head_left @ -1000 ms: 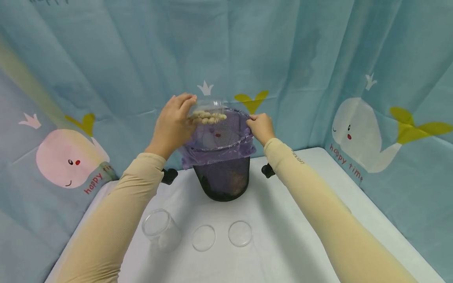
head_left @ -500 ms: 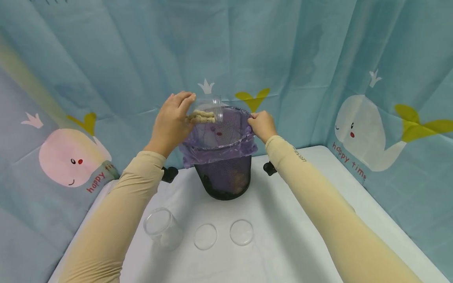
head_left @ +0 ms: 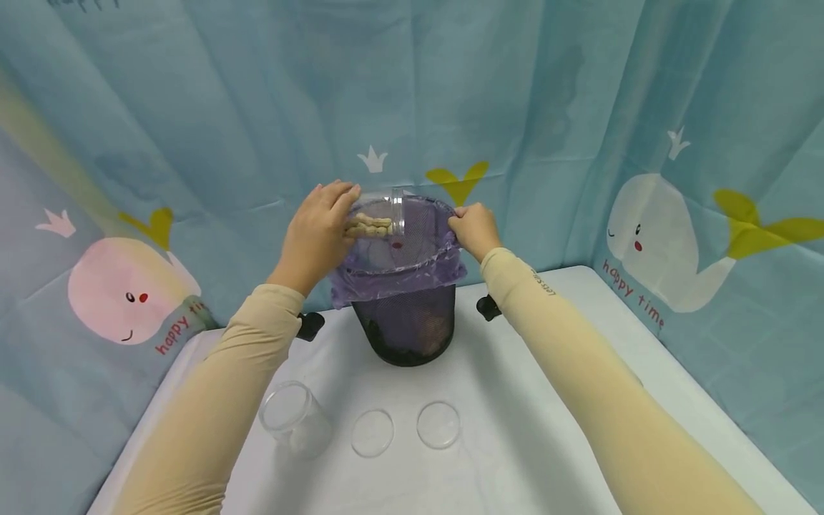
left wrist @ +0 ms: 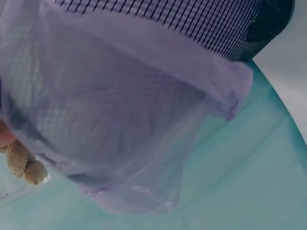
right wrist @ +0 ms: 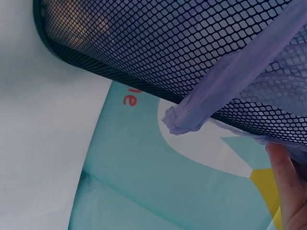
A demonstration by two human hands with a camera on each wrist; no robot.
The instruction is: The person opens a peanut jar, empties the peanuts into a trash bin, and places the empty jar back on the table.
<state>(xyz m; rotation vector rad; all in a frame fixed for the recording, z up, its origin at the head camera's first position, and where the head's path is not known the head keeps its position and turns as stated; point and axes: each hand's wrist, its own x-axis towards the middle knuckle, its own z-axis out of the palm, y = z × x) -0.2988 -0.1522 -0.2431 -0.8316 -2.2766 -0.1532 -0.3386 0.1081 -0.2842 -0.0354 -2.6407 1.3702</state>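
In the head view my left hand (head_left: 318, 232) grips a clear jar (head_left: 397, 212) lying on its side, its mouth toward the right, over the opening of a black mesh bin (head_left: 405, 329). Peanuts (head_left: 370, 225) in their shells lie along the jar's lower side. A few peanuts (left wrist: 17, 158) also show beside a fingertip in the left wrist view. A purple bag (head_left: 402, 282) lines the bin and folds over its rim. At the rim's right side, my right hand (head_left: 476, 230) pinches the bag's edge; in the right wrist view a finger (right wrist: 285, 184) touches it.
A second clear jar (head_left: 296, 422), uncapped, stands at the front left of the white table (head_left: 515, 443). Two clear round lids (head_left: 372, 433) lie side by side before the bin. Blue printed curtains (head_left: 547, 107) enclose the back and sides.
My left hand and the jar rose slightly, then came down a little. The peanuts sit farther back from the jar's mouth than a second ago. My right hand keeps its place at the rim.
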